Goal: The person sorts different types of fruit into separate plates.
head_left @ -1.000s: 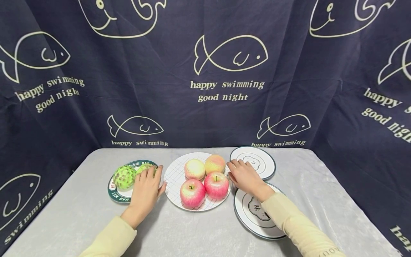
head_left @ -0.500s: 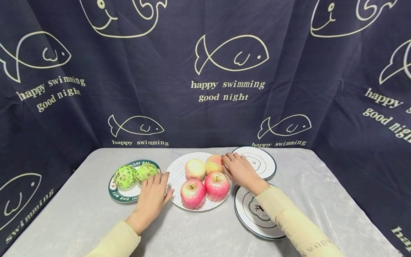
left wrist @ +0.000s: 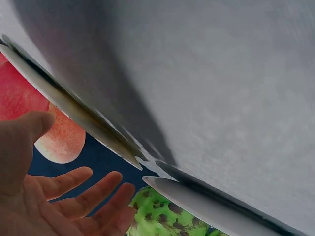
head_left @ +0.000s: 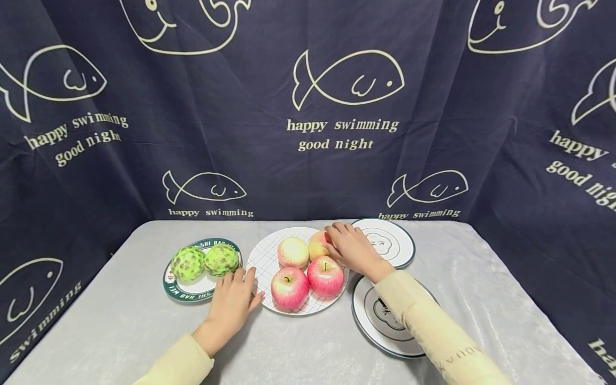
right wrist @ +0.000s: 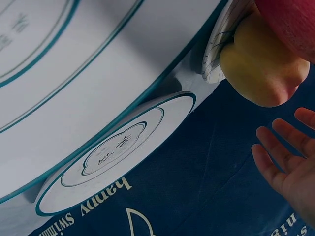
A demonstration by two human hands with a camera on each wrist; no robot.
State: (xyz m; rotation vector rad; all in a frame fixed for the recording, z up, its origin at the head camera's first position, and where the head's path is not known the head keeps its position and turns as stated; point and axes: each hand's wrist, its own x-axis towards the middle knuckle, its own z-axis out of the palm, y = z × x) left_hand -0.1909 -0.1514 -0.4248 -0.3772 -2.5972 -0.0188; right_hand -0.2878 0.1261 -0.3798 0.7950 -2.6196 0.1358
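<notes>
In the head view, my right hand (head_left: 355, 249) hovers over the orange-yellow peach (head_left: 317, 244) and partly hides it. The right wrist view shows its fingers (right wrist: 278, 147) extended, with a gap to the peach (right wrist: 263, 64). A paler peach (head_left: 292, 252) and two red apples (head_left: 290, 287) share the white grid-lined plate (head_left: 262, 259). My left hand (head_left: 232, 300) is between that plate and the green-rimmed oval plate (head_left: 192, 297), fingers spread and holding nothing. On the oval plate lie two bumpy green fruits with brown spots (head_left: 187, 263), resembling custard apples.
Two white plates with dark rims stand at the right: a far plate (head_left: 397, 248) and a nearer plate (head_left: 368, 315) partly under my right forearm. A grey cloth covers the table (head_left: 284, 353). Dark blue fish-print curtains (head_left: 337, 176) enclose the back and sides.
My left hand has drawn back from the green fruit, rightward and toward me. My right hand has shifted left and away from me, from beside the plate to over the orange-yellow peach.
</notes>
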